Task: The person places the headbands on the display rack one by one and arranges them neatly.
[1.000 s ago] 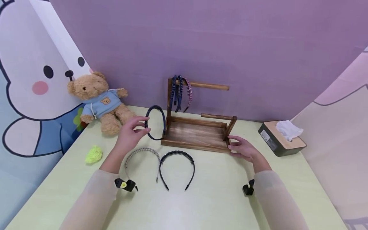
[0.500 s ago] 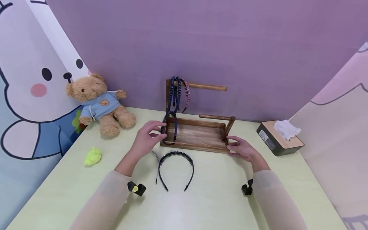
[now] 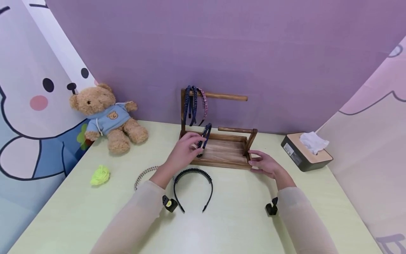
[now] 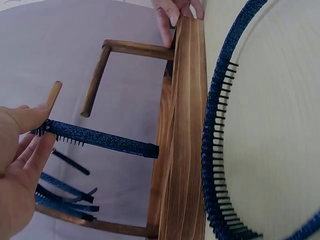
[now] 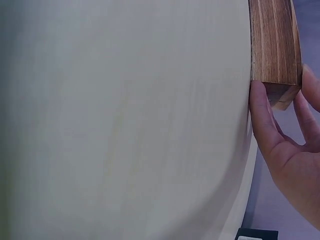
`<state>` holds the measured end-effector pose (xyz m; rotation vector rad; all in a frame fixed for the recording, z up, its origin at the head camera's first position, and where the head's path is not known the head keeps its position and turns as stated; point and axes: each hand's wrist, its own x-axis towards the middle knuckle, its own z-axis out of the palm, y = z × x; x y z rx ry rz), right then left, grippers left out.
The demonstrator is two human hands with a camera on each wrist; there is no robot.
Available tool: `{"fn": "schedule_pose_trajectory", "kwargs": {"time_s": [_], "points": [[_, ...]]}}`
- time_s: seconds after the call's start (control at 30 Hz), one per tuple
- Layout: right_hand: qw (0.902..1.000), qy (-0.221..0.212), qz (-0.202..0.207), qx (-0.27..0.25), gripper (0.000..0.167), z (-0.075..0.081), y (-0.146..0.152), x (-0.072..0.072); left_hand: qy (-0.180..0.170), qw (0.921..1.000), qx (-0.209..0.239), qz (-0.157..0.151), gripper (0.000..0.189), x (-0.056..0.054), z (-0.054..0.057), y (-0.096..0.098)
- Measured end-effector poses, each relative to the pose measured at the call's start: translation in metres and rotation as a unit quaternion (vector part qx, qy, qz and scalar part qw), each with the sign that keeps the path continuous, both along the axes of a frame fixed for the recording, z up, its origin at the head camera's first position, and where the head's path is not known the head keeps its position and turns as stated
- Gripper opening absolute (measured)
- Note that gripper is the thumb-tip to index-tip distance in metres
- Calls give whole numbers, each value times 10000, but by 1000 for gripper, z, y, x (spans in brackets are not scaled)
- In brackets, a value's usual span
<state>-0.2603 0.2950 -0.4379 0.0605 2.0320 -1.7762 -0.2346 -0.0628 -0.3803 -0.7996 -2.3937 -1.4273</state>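
Dark headband lying nearest | right hand gripping the right end of the wooden rack | left hand pinching blue headband at its fingertips, above the tray | other headbands hanging beyond

Bear on the left, tissue box on the right!
The bear, blue-shirted, leans back by the purple wall, a big cartoon beside it; a neon-yellow puff sits nearer on the pale surface, and out of the box pokes a white tissue.
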Motion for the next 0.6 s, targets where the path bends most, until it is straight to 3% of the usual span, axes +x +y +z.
{"fn": "schedule_pose_trajectory", "kwargs": {"time_s": [0.1, 0.47, 0.6], "points": [[10000, 16, 6, -6, 61, 1, 0, 0, -18, 10000, -82, 35, 33, -5, 0, 8], [9999, -54, -116, -3, 61, 0, -1, 2, -852, 9963, 81, 12, 35, -30, -3, 42], [9999, -41, -89, 66, 61, 1, -2, 1, -930, 9956, 74, 69, 36, -35, -6, 56]]}}
